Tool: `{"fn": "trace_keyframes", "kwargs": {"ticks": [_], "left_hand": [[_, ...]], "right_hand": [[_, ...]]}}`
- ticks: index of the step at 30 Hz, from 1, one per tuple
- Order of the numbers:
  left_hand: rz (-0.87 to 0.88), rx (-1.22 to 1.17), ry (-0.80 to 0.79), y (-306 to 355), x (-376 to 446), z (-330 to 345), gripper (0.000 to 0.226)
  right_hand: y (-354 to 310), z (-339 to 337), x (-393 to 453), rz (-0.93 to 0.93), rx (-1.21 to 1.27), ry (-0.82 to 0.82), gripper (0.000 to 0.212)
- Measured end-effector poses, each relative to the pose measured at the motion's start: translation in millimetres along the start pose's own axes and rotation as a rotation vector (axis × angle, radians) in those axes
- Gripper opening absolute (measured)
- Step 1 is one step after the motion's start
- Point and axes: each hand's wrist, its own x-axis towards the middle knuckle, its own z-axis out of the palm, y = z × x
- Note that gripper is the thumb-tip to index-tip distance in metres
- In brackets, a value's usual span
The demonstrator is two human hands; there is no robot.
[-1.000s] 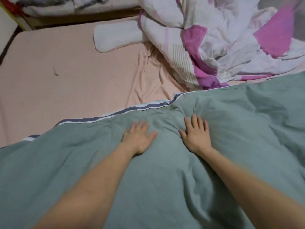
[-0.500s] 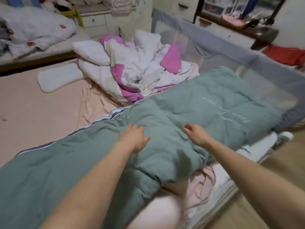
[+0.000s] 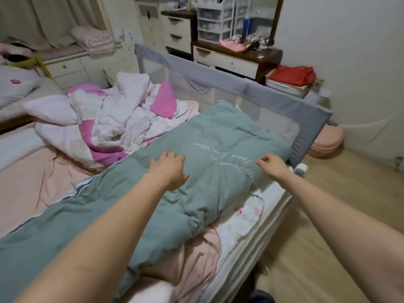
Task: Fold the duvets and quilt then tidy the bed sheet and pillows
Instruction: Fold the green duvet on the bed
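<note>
Hands (image 3: 169, 169) open on green duvet (image 3: 218, 136)

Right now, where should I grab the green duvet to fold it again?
Probably the far short end of the green duvet by the bed rail. It lies as a long strip, so reach over from above, take both end corners and bring them toward you.

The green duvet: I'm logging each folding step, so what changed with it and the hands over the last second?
Both hands lifted off the middle of the green duvet and reached toward its end by the grey bed rail. The left hand went from pressing flat to hovering with fingers spread; the right hand now has loosely curled fingers at the embroidered edge. The duvet stays folded lengthwise and the pink and white duvet remains crumpled.
</note>
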Motion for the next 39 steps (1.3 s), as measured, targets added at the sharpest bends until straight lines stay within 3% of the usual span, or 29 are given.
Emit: {"fn": "trace_keyframes", "kwargs": {"ticks": [4, 9, 14, 18, 21, 23, 26, 28, 30, 33, 35, 37, 39], "left_hand": [[-0.006, 0.018, -0.063, 71.8, 109.6, 13.6, 0.062], [-0.001, -0.041, -0.173, 170.4, 288.1, 24.0, 0.062], [0.057, -0.112, -0.236, 241.0, 405.0, 37.3, 0.063], [-0.035, -0.360, -0.266, 262.6, 478.8, 42.8, 0.063], [-0.263, -0.696, -0.261, 275.4, 513.6, 39.7, 0.061], [-0.426, -0.966, -0.395, 289.9, 529.9, 43.7, 0.062], [-0.508, -1.156, -0.552, 311.3, 546.4, 63.0, 0.069], [-0.610, -1.088, -0.424, 317.1, 552.9, 80.2, 0.060], [-0.620, -0.924, -0.247, 310.6, 560.6, 96.1, 0.046], [-0.687, -1.001, -0.177, 295.4, 570.4, 106.1, 0.021], [-0.715, -1.054, -0.148, 297.1, 576.6, 108.0, 0.017], [-0.650, -0.982, -0.099, 301.3, 579.1, 111.2, 0.032], [-0.562, -0.872, -0.068, 301.3, 578.8, 115.5, 0.041]], "right_hand": [[52.9, -20.0, 119.5, 0.048, -0.008, -0.039, 0.036], [117.0, -26.4, 289.6, 0.114, -0.083, -0.156, 0.050], [163.2, -15.6, 407.2, 0.119, -0.177, -0.246, 0.047], [182.0, 5.5, 470.6, 0.224, -0.257, -0.319, 0.079], [185.0, 20.9, 478.2, 0.322, -0.124, -0.405, 0.098], [188.8, 26.5, 474.3, 0.250, -0.032, -0.405, 0.072], [182.4, 36.2, 445.4, -0.177, -0.152, -0.386, 0.026], [179.2, 42.2, 426.0, -0.456, -0.132, -0.382, 0.023], [190.3, 43.0, 428.7, -0.567, -0.120, -0.345, 0.039], [223.8, 29.6, 459.9, -0.395, -0.117, -0.358, 0.072], [239.9, 22.4, 478.3, -0.319, -0.174, -0.553, 0.090], [243.9, 23.6, 479.9, -0.254, -0.209, -0.694, 0.086], [243.1, 33.7, 475.7, -0.212, -0.165, -0.627, 0.064]]}}
